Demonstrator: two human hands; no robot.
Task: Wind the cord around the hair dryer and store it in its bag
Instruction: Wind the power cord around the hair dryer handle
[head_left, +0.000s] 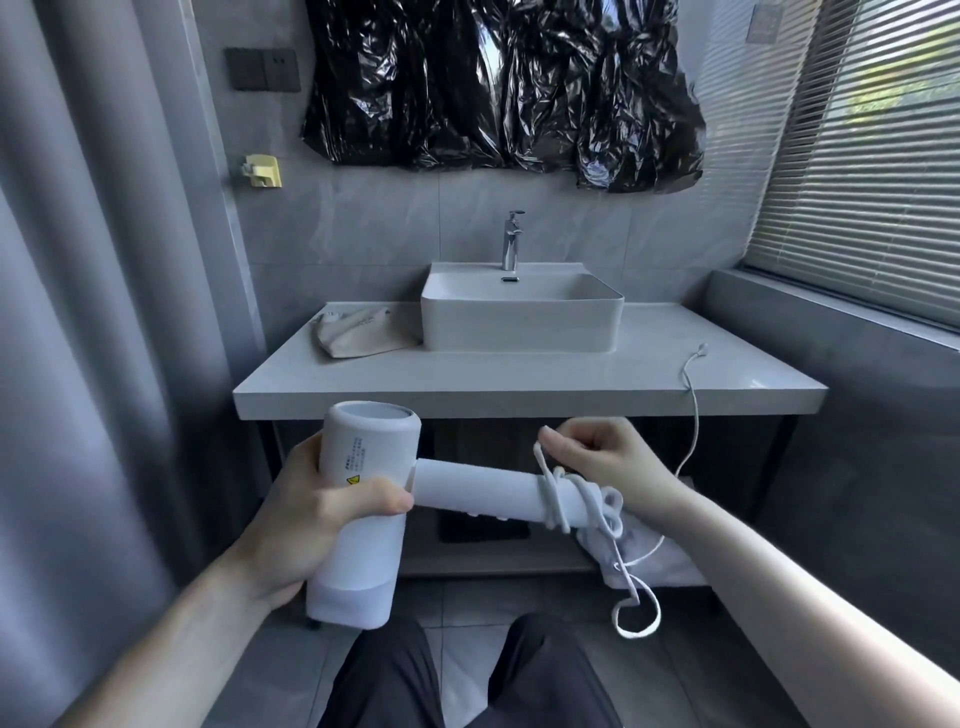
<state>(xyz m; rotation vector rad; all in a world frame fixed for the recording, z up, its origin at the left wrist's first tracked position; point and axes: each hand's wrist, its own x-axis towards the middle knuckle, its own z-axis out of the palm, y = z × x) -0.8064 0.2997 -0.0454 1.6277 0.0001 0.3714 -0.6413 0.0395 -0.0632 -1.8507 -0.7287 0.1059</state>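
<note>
The left hand (317, 514) has its fingers (379, 496) clamped around the body of the white hair dryer (363, 514), which is held in the air below the table (519, 395) edge with its handle pointing across to the right hand (602, 457). That hand's fingers (558, 441) are pinched together on the cord (558, 499), just above a few turns already wrapped near the handle's far end. Below those fingers the cord hangs in a slack loop, then rises beyond the right hand to the table, where its end lies. The bag (358, 332) lies on the table well beyond the left fingers, touching or just beside the sink (519, 322).

The turns look loose and sit close to the handle's tip, so they may slide off if tension drops. The dangling loop could knot or snag, and a pull might drag the end off the table.

On the body, just above the left fingers, a yellow warning triangle and small printed lines show; the writing is too small to read.
</note>
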